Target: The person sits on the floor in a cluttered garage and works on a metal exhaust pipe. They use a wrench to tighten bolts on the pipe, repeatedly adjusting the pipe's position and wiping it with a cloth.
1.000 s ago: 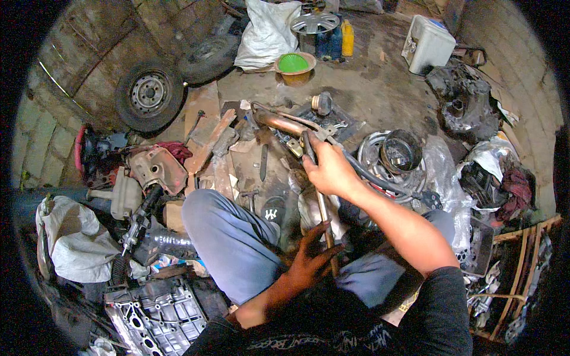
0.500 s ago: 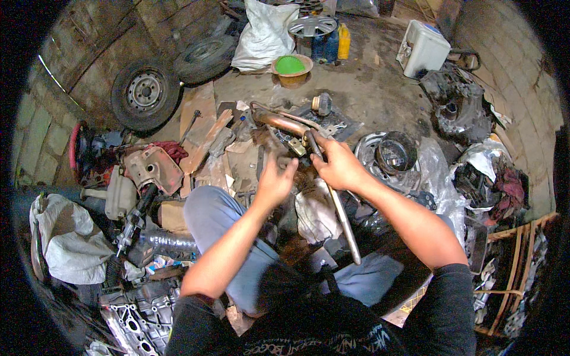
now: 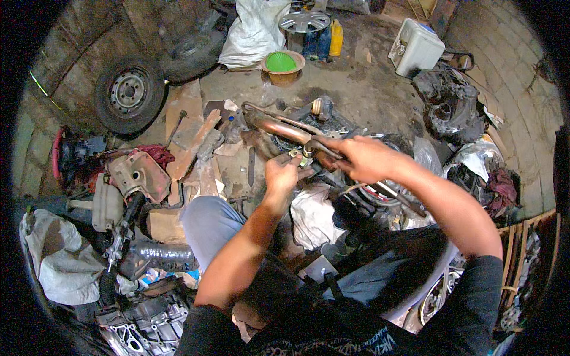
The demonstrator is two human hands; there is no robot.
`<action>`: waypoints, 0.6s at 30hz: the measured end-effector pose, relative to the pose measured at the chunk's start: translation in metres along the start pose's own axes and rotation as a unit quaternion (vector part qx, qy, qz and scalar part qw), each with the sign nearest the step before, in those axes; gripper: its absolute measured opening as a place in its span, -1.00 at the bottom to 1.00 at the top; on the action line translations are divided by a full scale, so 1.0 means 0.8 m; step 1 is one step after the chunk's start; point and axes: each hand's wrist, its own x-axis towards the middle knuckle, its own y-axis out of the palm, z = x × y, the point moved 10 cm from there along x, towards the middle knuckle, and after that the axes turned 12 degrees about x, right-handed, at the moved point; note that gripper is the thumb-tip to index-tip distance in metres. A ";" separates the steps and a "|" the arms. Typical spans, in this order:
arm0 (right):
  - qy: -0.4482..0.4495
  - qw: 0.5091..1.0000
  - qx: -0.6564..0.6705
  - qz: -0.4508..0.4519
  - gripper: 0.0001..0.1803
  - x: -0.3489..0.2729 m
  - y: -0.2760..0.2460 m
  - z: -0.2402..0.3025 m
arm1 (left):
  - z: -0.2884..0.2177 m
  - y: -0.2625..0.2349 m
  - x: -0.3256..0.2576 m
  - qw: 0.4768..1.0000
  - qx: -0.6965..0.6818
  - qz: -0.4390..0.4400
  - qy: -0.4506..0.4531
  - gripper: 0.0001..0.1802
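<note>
A coppery metal tube [image 3: 274,126] with a thinner pipe along it lies ahead of me. My right hand [image 3: 367,159] is closed around a long-handled wrench [image 3: 396,194], its curved head at the tube's near end. The handle slants down to the right from under my palm. My left hand [image 3: 281,177] pinches a small brass-coloured metal fitting [image 3: 298,155] just beside the wrench head. Whether the wrench head sits on the fitting, I cannot tell. A crumpled white cloth [image 3: 313,216] lies below both hands, between my legs.
Wooden strips and cardboard [image 3: 196,148] lie to the left, near a rusty metal part [image 3: 139,175]. A wheel [image 3: 129,94] leans on the wall. Farther off stand a brown bowl with a green strainer [image 3: 284,74] and a white container [image 3: 415,48]. Black engine parts [image 3: 448,107] lie right.
The wrench handle has swung from pointing down toward my lap to pointing right. My right hand has moved right with it. My left hand has closed on the brass-coloured fitting.
</note>
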 end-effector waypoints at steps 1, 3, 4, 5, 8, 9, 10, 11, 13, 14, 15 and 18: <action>0.010 0.999 -0.035 0.013 -0.35 0.000 -0.008 -0.001 | -0.007 0.003 -0.005 1.000 0.002 0.002 -0.006 -0.73; 0.049 0.993 -0.106 0.031 -0.35 0.003 -0.018 -0.006 | -0.009 0.005 -0.006 1.000 0.001 -0.001 -0.010 -0.74; 0.038 0.992 -0.115 0.026 -0.36 0.007 -0.021 -0.007 | -0.010 0.005 -0.005 1.000 -0.002 -0.006 -0.006 -0.75; 0.028 0.992 -0.124 0.021 -0.38 0.009 -0.024 -0.011 | -0.011 0.004 -0.004 1.000 -0.005 -0.011 -0.002 -0.76; 0.002 0.986 -0.164 0.024 -0.47 0.017 -0.024 -0.013 | -0.007 0.004 -0.003 1.000 -0.022 0.001 -0.011 -0.78; 0.003 0.983 -0.179 0.029 -0.48 0.019 -0.028 -0.011 | -0.004 0.003 0.001 1.000 -0.025 0.001 -0.009 -0.79; 0.004 0.981 -0.193 0.033 -0.50 0.021 -0.029 -0.011 | -0.002 0.001 0.004 1.000 -0.026 0.000 -0.006 -0.80; -0.022 0.979 -0.201 0.032 -0.50 0.024 -0.028 -0.011 | 0.000 0.000 0.006 1.000 -0.027 0.000 -0.004 -0.80; -0.074 0.974 -0.214 0.027 -0.50 0.033 -0.029 -0.017 | 0.004 -0.001 0.007 0.999 -0.030 -0.001 -0.021 -0.80; -0.078 0.970 -0.225 0.037 -0.51 0.039 -0.028 -0.020 | 0.004 -0.001 0.007 0.999 -0.030 -0.001 -0.029 -0.80; -0.082 0.967 -0.237 0.046 -0.51 0.044 -0.028 -0.022 | 0.004 0.000 0.008 0.999 -0.040 0.000 -0.026 -0.80; -0.125 0.959 -0.251 0.050 -0.51 0.062 -0.031 -0.025 | 0.002 0.003 0.007 0.998 -0.057 0.013 -0.022 -0.80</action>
